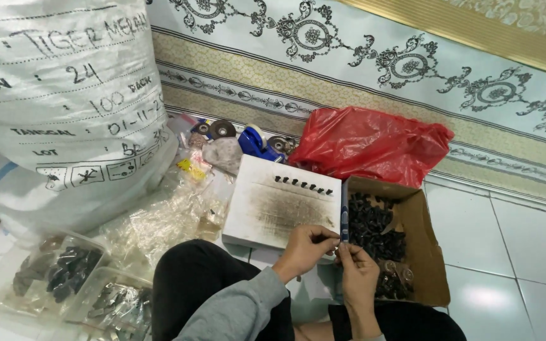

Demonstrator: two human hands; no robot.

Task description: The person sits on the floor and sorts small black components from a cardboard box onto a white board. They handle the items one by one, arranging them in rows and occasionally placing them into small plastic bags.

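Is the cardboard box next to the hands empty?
No, the open cardboard box is heaped with small dark pieces beside the right hand.

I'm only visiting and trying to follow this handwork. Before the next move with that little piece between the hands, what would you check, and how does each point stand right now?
1. Small piece held: left hand and right hand pinch something at their fingertips beside the slim blue tool; ok.
2. What the piece is: too small to see; cannot tell.
3. Supply in reach: the open cardboard box of small dark parts lies right by the right hand; ok.
4. Work surface: the white board has bare space, with a row of dark pieces near its far edge; ok.
5. Crowding: the red plastic bag touches the box's far side; cannot tell if it interferes.
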